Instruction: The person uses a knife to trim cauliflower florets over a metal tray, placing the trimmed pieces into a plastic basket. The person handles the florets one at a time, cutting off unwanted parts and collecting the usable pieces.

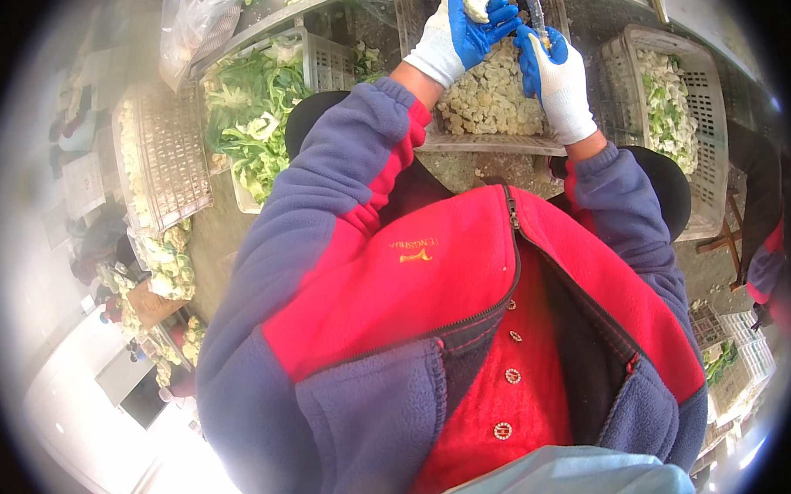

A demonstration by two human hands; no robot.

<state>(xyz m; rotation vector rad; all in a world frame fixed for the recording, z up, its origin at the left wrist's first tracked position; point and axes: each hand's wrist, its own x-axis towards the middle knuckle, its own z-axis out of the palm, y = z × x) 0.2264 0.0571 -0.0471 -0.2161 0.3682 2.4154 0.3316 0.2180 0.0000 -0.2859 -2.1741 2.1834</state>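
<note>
My left hand (452, 41), in a white knit glove with a blue coated palm, holds a pale cauliflower piece (477, 7) against the palm and thumb. Its other fingers stretch towards the right. My right hand (555, 78), gloved the same way, grips a knife by its yellowish handle; the curved blade (531, 2) points up towards the picture's top edge. Both hands are over a plastic crate (477, 142) between my knees. Many cut cauliflower florets (491, 96) lie in that crate, partly hidden by the hands.
To the left, one crate (305, 61) holds green leaves (257, 114); beyond it is another slatted crate (170, 150) near cauliflower heads (167, 261). A crate (709, 105) with trimmings stands right. A clear plastic bag (182, 39) hangs upper left. Another person's sleeve (765, 267) shows far right.
</note>
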